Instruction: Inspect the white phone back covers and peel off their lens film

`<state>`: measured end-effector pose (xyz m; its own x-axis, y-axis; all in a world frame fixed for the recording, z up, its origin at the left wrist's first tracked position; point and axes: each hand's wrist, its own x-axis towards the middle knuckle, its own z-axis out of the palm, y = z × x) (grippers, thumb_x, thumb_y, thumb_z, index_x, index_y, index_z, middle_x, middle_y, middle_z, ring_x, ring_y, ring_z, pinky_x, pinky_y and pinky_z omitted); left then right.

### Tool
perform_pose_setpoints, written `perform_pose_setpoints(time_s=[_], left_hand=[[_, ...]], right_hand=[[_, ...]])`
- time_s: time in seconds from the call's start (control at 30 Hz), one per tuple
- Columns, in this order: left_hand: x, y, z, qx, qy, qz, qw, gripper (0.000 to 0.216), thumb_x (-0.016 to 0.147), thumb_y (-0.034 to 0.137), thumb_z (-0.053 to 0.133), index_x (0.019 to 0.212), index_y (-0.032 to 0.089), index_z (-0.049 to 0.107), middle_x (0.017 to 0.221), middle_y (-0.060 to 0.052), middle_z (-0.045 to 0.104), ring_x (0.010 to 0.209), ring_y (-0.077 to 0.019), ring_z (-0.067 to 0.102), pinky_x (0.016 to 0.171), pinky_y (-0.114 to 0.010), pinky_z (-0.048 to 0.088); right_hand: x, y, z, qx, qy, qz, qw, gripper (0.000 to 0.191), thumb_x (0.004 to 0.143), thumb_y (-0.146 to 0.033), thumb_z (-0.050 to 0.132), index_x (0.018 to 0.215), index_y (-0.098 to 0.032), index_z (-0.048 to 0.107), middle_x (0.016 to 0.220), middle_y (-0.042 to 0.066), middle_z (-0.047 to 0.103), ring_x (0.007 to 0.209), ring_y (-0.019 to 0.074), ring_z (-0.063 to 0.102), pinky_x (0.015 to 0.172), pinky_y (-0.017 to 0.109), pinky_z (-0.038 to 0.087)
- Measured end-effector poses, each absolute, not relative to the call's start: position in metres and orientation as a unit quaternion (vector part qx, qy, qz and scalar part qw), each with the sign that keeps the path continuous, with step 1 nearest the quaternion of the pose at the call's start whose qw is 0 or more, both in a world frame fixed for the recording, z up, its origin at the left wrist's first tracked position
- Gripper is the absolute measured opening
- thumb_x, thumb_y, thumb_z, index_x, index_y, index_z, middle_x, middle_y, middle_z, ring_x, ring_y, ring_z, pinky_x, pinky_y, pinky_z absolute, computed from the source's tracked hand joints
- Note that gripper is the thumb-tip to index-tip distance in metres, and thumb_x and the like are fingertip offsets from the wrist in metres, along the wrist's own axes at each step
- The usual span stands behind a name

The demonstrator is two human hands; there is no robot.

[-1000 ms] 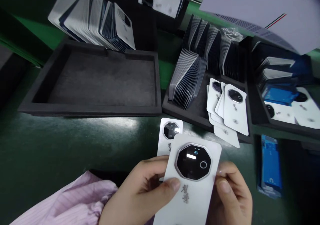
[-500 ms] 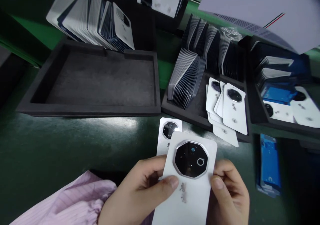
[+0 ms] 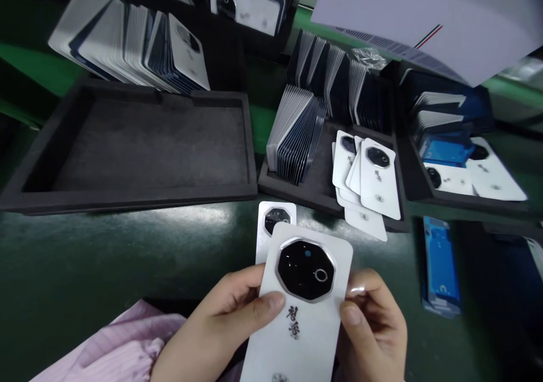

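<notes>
A white phone back cover point(image 3: 314, 337) with a black octagonal camera panel and dark brush lettering is held up close to me. My left hand point(image 3: 224, 314) is closed on its left edge, the thumb lying flat across the white face. On the opposite edge, my right hand point(image 3: 375, 325) pinches it between thumb and bent fingers. Behind it, a second white back cover point(image 3: 263, 243) lies on the dark green table, partly hidden by the held one.
A dark tray point(image 3: 169, 195) stands at left, with a row of covers point(image 3: 139, 48) behind it. Ahead, another tray point(image 3: 316, 198) holds stacked panels point(image 3: 292, 136) and loose white covers point(image 3: 379, 181). At right lie blue film pieces point(image 3: 441, 263) and a third tray point(image 3: 462, 200). A pale sheet point(image 3: 403, 14) overhangs the back.
The whole scene has shifted left in view as the camera turned slightly right. The cover stays between both hands; its lettering looks sharper and more of its lower face shows.
</notes>
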<state>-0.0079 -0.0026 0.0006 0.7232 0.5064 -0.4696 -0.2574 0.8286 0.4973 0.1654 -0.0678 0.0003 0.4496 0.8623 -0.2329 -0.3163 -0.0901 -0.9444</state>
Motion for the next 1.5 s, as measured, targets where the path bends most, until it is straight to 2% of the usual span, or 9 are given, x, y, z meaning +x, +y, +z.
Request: perform_pose_setpoints(time_s=[0.2, 0.67, 0.9, 1.13, 1.33, 1.5], left_hand=[[-0.005, -0.001, -0.005, 0.187, 0.308, 0.198, 0.911, 0.021, 0.099, 0.038, 0.076, 0.114, 0.027, 0.087, 0.089, -0.003, 0.080, 0.090, -0.0203, 0.071, 0.085, -0.028, 0.050], [-0.004, -0.001, -0.004, 0.159, 0.261, 0.204, 0.930, 0.020, 0.101, 0.031, 0.074, 0.114, 0.025, 0.087, 0.084, -0.004, 0.079, 0.087, -0.0199, 0.075, 0.084, -0.026, 0.052], [-0.003, 0.003, 0.001, 0.155, 0.270, 0.196, 0.930, 0.019, 0.098, 0.034, 0.077, 0.111, 0.024, 0.088, 0.083, -0.004, 0.079, 0.088, -0.0212, 0.076, 0.085, -0.027, 0.051], [-0.004, 0.000, -0.002, 0.184, 0.265, 0.204, 0.924, 0.018, 0.101, 0.034, 0.074, 0.110, 0.025, 0.087, 0.086, -0.003, 0.079, 0.087, -0.0203, 0.074, 0.083, -0.029, 0.049], [-0.007, -0.003, -0.006, 0.209, 0.273, 0.218, 0.913, 0.020, 0.104, 0.035, 0.072, 0.118, 0.029, 0.085, 0.094, -0.002, 0.080, 0.090, -0.0181, 0.072, 0.084, -0.027, 0.049], [-0.006, -0.003, -0.005, 0.221, 0.277, 0.220, 0.909, 0.021, 0.104, 0.035, 0.071, 0.119, 0.029, 0.085, 0.094, -0.001, 0.081, 0.092, -0.0182, 0.071, 0.085, -0.026, 0.050]], right_hand=[[0.161, -0.068, 0.001, -0.568, -0.251, 0.449, 0.643, 0.020, 0.089, -0.041, 0.087, 0.084, -0.029, 0.073, 0.066, -0.003, 0.061, 0.066, 0.0175, 0.054, 0.061, 0.029, 0.043], [0.163, -0.071, -0.004, -0.524, -0.297, 0.453, 0.658, 0.016, 0.094, -0.038, 0.083, 0.089, -0.028, 0.073, 0.070, -0.001, 0.061, 0.069, 0.0188, 0.056, 0.065, 0.031, 0.044], [0.166, -0.072, -0.006, -0.523, -0.304, 0.458, 0.651, 0.015, 0.094, -0.040, 0.083, 0.091, -0.029, 0.073, 0.070, -0.002, 0.061, 0.069, 0.0195, 0.055, 0.065, 0.033, 0.044], [0.164, -0.071, -0.005, -0.513, -0.309, 0.452, 0.661, 0.012, 0.096, -0.036, 0.082, 0.092, -0.028, 0.074, 0.075, 0.000, 0.065, 0.070, 0.0184, 0.058, 0.064, 0.031, 0.045], [0.167, -0.069, -0.004, -0.506, -0.329, 0.453, 0.657, 0.007, 0.098, -0.032, 0.079, 0.094, -0.028, 0.075, 0.078, 0.000, 0.068, 0.067, 0.0164, 0.055, 0.066, 0.029, 0.048], [0.171, -0.069, -0.005, -0.502, -0.346, 0.456, 0.648, 0.006, 0.099, -0.032, 0.078, 0.096, -0.029, 0.075, 0.078, 0.000, 0.069, 0.070, 0.0168, 0.059, 0.062, 0.026, 0.047]])
